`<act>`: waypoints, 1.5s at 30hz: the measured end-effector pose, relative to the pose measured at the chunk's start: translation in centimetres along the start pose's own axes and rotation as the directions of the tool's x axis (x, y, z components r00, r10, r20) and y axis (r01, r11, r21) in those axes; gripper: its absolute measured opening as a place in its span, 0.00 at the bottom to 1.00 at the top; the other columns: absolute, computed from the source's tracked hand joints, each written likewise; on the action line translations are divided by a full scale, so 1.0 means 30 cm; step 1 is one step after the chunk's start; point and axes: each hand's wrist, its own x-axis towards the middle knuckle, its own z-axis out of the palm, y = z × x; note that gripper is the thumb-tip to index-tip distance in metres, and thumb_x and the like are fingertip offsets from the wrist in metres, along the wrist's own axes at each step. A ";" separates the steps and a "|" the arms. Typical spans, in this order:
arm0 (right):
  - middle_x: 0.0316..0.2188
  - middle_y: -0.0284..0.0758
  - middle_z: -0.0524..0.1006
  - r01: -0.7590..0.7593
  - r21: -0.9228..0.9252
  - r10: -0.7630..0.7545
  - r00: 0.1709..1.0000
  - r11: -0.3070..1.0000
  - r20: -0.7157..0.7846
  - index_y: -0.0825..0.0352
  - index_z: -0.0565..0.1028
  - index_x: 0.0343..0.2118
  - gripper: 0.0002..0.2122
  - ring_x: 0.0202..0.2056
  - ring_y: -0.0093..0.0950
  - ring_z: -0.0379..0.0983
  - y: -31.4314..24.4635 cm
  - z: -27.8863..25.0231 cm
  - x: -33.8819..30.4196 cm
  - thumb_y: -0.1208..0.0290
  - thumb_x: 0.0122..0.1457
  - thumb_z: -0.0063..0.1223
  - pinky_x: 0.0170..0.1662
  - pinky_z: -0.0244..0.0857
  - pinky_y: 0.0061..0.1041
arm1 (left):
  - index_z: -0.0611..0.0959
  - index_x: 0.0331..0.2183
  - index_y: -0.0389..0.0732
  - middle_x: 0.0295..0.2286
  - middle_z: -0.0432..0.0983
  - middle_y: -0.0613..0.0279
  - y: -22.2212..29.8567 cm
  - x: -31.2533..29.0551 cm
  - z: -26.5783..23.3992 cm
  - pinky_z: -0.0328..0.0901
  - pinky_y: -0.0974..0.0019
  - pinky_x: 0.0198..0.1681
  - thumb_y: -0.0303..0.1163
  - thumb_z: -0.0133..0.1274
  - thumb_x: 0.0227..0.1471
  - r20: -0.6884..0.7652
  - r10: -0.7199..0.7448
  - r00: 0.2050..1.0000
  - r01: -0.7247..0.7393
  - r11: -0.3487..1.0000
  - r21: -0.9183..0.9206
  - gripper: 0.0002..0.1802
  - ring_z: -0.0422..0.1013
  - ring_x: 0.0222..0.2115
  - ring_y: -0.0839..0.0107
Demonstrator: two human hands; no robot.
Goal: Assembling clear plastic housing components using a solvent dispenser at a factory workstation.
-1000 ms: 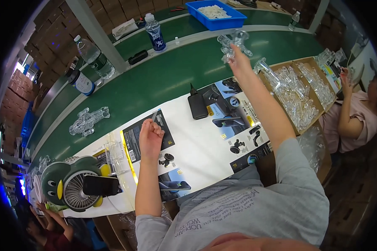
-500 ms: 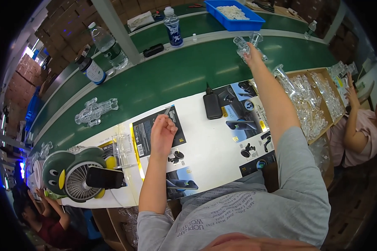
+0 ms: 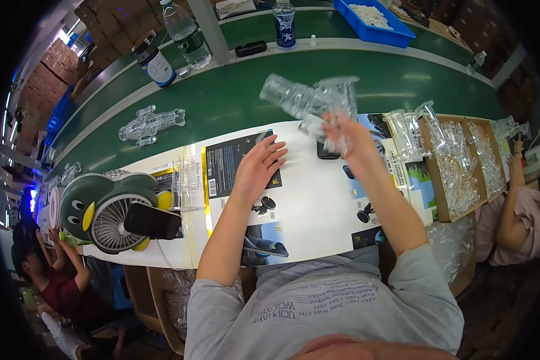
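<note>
Held in my right hand (image 3: 351, 138) is a clear plastic cross-shaped piece (image 3: 291, 97) with tube-like arms, blurred by motion. Clear tube ends also stick up above the fingers; whether they belong to a second piece I cannot tell. The hand hovers over the printed sheets, partly hiding a black box-shaped device (image 3: 328, 150). Empty, with its fingers stretched out, my left hand (image 3: 258, 166) is over a black printed panel (image 3: 225, 157). A similar clear piece (image 3: 153, 125) lies on the green surface at the left. More clear pieces (image 3: 405, 135) are to the right of my right hand.
At right, a cardboard box (image 3: 443, 198) holds many clear plastic parts. A green penguin-shaped fan (image 3: 111, 210) with a phone (image 3: 153, 221) in front stands at left. Bottles (image 3: 187, 39) and a blue tray (image 3: 375, 27) line the far side. People work at both sides.
My right hand has come back from the far right toward the middle, carrying the clear plastic. My left hand's curled fingers have straightened. The whole view has shifted.
</note>
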 end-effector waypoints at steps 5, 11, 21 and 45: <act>0.48 0.40 0.68 0.214 -0.241 -0.166 0.965 0.947 0.204 0.71 0.67 0.48 0.23 0.43 0.30 0.71 0.158 0.036 -0.107 0.72 0.48 0.57 0.46 0.64 0.24 | 0.55 0.55 0.33 0.51 0.59 0.48 -0.025 -0.002 0.036 0.55 0.56 0.55 0.49 0.39 0.56 -0.004 -0.112 0.994 0.112 0.991 -0.076 0.35 0.59 0.51 0.56; 0.50 0.42 0.66 0.569 -0.666 -0.222 0.815 0.483 0.535 0.62 0.70 0.48 0.29 0.44 0.32 0.70 0.178 0.057 -0.159 0.73 0.37 0.64 0.43 0.67 0.26 | 0.54 0.56 0.36 0.53 0.55 0.48 -0.003 0.001 -0.013 0.61 0.49 0.50 0.63 0.29 0.53 0.036 -0.176 0.984 0.179 0.953 -0.244 0.42 0.57 0.53 0.54; 0.51 0.36 0.66 0.756 -0.595 -0.057 0.630 0.273 0.775 0.61 0.71 0.44 0.28 0.41 0.36 0.71 0.173 0.087 -0.185 0.74 0.32 0.62 0.40 0.68 0.29 | 0.65 0.49 0.37 0.46 0.65 0.48 0.028 0.004 -0.034 0.55 0.46 0.54 0.58 0.40 0.52 -0.132 0.032 0.991 -0.090 0.881 -0.465 0.35 0.61 0.50 0.50; 0.34 0.32 0.73 0.516 -0.847 -0.343 0.824 0.126 0.451 0.63 0.71 0.44 0.27 0.25 0.24 0.68 0.132 0.032 -0.132 0.64 0.37 0.67 0.30 0.65 0.22 | 0.70 0.43 0.45 0.42 0.67 0.56 0.112 -0.003 -0.060 0.58 0.44 0.50 0.41 0.45 0.53 -0.367 0.196 0.909 -0.332 0.874 -0.355 0.17 0.63 0.48 0.53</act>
